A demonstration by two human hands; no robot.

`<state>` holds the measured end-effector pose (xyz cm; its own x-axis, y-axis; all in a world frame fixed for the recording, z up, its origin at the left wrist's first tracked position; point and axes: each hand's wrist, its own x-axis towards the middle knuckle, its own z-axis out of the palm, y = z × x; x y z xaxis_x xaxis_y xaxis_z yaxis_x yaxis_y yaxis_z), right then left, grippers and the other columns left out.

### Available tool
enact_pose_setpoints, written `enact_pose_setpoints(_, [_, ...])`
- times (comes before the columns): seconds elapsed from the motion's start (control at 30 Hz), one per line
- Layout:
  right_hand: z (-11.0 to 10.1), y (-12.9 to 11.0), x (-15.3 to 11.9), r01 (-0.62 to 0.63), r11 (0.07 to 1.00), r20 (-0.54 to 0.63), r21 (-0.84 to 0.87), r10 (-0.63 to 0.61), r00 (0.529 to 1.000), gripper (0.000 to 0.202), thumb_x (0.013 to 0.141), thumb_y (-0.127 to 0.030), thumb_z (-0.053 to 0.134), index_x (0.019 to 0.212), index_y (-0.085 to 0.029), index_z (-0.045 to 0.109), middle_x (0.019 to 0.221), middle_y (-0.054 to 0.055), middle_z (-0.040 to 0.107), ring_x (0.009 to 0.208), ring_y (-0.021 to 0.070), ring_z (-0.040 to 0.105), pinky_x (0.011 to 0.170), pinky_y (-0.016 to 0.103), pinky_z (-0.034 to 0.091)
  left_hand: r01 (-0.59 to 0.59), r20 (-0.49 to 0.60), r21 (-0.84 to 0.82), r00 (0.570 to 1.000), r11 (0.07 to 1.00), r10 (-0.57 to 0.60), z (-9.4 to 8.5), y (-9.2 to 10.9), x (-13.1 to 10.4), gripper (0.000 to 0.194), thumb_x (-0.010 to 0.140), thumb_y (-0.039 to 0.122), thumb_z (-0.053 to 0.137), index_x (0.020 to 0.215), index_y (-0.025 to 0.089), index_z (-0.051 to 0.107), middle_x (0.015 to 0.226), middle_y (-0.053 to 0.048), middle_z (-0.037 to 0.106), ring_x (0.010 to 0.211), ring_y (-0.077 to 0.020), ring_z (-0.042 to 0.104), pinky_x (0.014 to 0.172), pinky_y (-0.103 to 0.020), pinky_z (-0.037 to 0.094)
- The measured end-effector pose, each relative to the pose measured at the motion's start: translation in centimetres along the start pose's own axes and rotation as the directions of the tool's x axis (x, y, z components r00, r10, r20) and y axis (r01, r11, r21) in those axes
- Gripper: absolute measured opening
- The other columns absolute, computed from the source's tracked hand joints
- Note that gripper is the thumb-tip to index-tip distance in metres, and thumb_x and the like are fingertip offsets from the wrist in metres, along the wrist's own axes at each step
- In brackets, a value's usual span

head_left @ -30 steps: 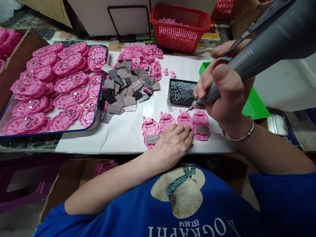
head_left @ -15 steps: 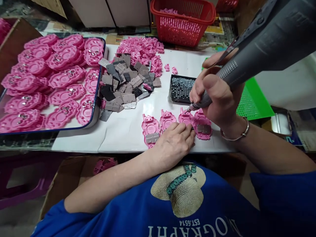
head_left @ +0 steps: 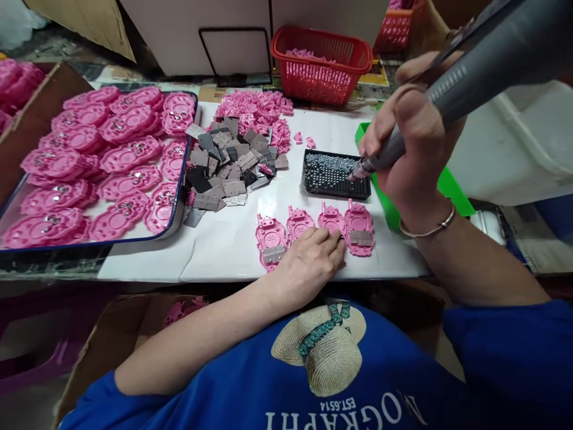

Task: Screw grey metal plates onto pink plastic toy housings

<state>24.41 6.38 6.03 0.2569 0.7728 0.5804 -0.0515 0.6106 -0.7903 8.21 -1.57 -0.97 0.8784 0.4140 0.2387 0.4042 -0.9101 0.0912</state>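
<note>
My right hand (head_left: 414,134) is wrapped round a dark grey electric screwdriver (head_left: 487,83). Its tip points down at a black screw tray (head_left: 313,188) holding loose and slotted small screws; I cannot tell whether it touches one. My left hand (head_left: 316,260) lies over the lower part of a pink plastic shell (head_left: 331,218), fingers bent and pressed together, holding it against the table. Several such shells stand in a row: the leftmost (head_left: 270,230) and rightmost (head_left: 359,216) each show a grey metal plate near the bottom. The second shell (head_left: 299,221) is partly under my left hand.
A blue-rimmed white tray (head_left: 178,206) of pink shells stands at left. Grey metal plates (head_left: 235,188) and small pink parts (head_left: 255,107) lie heaped mid-table. Behind is a red basket (head_left: 322,74); a green tray (head_left: 456,191) sits beyond my right hand.
My right hand has lifted the screwdriver tip off the third shell and carried it up and away to the screw tray. My left hand stays on the shell. The camera view has tilted up slightly.
</note>
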Motion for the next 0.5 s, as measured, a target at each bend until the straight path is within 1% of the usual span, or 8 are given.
enact_pose_setpoints(0.07, [-0.6,0.5,1.1,0.048,0.996,-0.062,-0.075,-0.053,0.997,0.028,0.072,-0.039,0.066,0.093,-0.028,0.052,0.061,-0.006,0.046,0.044,0.0067,0.044,0.042,0.024,0.035,-0.005,-0.005,0.009,1.000,1.000,0.005,-0.1,0.0,0.0,0.027,0.099,0.020,0.045,0.118,0.006,0.059,0.114,-0.014,0.066,0.093,-0.0223,0.055,0.080,-0.035,0.045])
enact_pose_setpoints(0.13, [-1.3,1.4,1.9,0.032,0.990,-0.084,-0.134,-0.044,0.996,0.025,0.073,-0.040,0.066,0.092,-0.028,0.053,0.077,-0.004,0.057,0.047,0.0061,0.044,0.044,0.026,0.038,-0.009,-0.009,0.018,1.000,1.000,0.009,-0.1,0.0,0.0,0.027,0.099,0.019,0.046,0.118,0.005,0.059,0.114,-0.015,0.065,0.094,-0.0225,0.055,0.080,-0.035,0.044])
enact_pose_setpoints(0.17, [-1.7,2.0,2.1,0.019,0.988,-0.094,-0.154,-0.034,0.995,0.025,0.073,-0.041,0.066,0.091,-0.029,0.053,0.086,-0.005,0.060,0.048,0.0056,0.044,0.045,0.026,0.039,-0.009,-0.006,0.021,1.000,1.000,0.009,-0.2,0.1,0.0,0.027,0.099,0.019,0.046,0.119,0.006,0.059,0.114,-0.015,0.065,0.094,-0.0225,0.055,0.080,-0.035,0.044])
enact_pose_setpoints(0.23, [-2.5,3.1,2.4,-0.006,0.980,-0.100,-0.198,-0.014,0.995,0.027,0.073,-0.045,0.066,0.092,-0.030,0.053,0.100,-0.006,0.062,0.050,0.0045,0.043,0.047,0.026,0.039,-0.009,0.003,0.023,1.000,1.000,0.009,-0.2,0.1,-0.1,0.027,0.099,0.019,0.045,0.119,0.006,0.058,0.115,-0.015,0.065,0.094,-0.0222,0.055,0.080,-0.035,0.044])
enact_pose_setpoints(0.27, [-2.7,3.6,2.4,-0.011,0.976,-0.098,-0.217,-0.011,0.995,0.028,0.073,-0.047,0.066,0.093,-0.031,0.053,0.102,-0.007,0.062,0.051,0.0043,0.043,0.047,0.025,0.039,-0.009,0.008,0.024,1.000,1.000,0.008,-0.2,0.0,-0.1,0.027,0.099,0.020,0.044,0.119,0.007,0.058,0.116,-0.015,0.065,0.094,-0.0221,0.055,0.080,-0.035,0.044])
enact_pose_setpoints(0.37, [-3.2,4.5,2.4,0.005,0.976,-0.101,-0.218,-0.028,0.994,0.034,0.070,-0.052,0.069,0.092,-0.032,0.053,0.102,-0.007,0.062,0.051,0.0037,0.042,0.045,0.025,0.037,-0.009,0.015,0.026,1.000,1.000,0.009,-0.3,0.0,0.0,0.028,0.099,0.019,0.043,0.120,0.008,0.058,0.118,-0.015,0.065,0.096,-0.0222,0.055,0.080,-0.036,0.044])
enact_pose_setpoints(0.5, [-3.2,4.6,2.5,0.020,0.982,-0.106,-0.185,-0.040,0.994,0.032,0.070,-0.049,0.070,0.090,-0.030,0.053,0.085,-0.006,0.059,0.047,0.0040,0.042,0.042,0.026,0.035,-0.005,0.006,0.016,1.000,1.000,0.005,-0.2,0.0,0.0,0.028,0.099,0.018,0.044,0.121,0.008,0.059,0.117,-0.014,0.066,0.095,-0.0222,0.056,0.080,-0.036,0.045])
